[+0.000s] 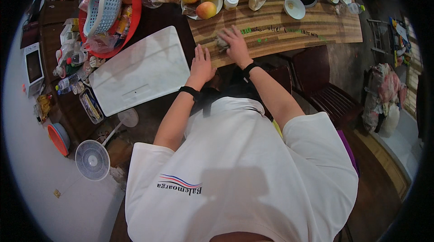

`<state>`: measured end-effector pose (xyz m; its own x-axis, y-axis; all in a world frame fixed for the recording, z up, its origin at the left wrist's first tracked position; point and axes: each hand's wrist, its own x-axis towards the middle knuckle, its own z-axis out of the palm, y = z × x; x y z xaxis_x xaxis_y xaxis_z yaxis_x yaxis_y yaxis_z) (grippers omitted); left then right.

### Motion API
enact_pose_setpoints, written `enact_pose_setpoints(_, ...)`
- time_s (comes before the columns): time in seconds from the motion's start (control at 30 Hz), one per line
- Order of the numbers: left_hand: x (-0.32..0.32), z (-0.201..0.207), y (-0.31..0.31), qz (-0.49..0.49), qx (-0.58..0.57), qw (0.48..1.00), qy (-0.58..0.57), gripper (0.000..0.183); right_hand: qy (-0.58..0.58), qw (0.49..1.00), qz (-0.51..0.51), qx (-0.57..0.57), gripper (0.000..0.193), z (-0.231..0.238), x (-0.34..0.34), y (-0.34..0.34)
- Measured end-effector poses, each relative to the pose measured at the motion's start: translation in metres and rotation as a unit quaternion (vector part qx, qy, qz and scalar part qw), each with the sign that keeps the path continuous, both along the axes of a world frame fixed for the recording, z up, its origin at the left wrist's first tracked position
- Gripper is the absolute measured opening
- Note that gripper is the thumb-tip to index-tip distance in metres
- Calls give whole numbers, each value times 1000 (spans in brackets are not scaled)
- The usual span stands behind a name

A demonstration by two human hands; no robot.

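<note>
My right hand (236, 46) presses down on the wood-striped tabletop (266, 38), with a small greyish wad, which looks like a cloth (221, 43), under its fingers. Most of that cloth is covered by the hand. Beside it, my left hand (202, 64) rests at the near left corner of the tabletop, fingers stretched out and nothing in it. Just beyond the hands stands a plate (220, 6) of apples (206, 10). Two small white jars (231, 2) sit at its right. Green marks and dark lettering run along the table's near edge.
A white lidded box (140, 74) lies left of my hands. Beyond it stands a red basin (135, 20) holding a light blue basket (103, 9). A small white bowl (294, 7) and a dark tray with dishes are at the far right. A dark red chair (312, 70) stands near the table.
</note>
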<state>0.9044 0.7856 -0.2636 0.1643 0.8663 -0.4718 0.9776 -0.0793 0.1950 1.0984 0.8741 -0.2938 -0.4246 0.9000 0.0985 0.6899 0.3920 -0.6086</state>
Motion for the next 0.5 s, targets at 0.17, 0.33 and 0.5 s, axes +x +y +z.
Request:
enact_pose_setpoints(0.17,1,5,3,-5,1,1000,-2,98,-21,993,115,-4,76,17,-27,4)
enact_pose_setpoints(0.33,4,6,9,5,-12,1000,-3,98,-20,993,106,-48,75,15,3,22)
enact_pose_setpoints(0.5,12,15,11,1,-51,998,22,98,1,998,-24,-54,79,3,75,41)
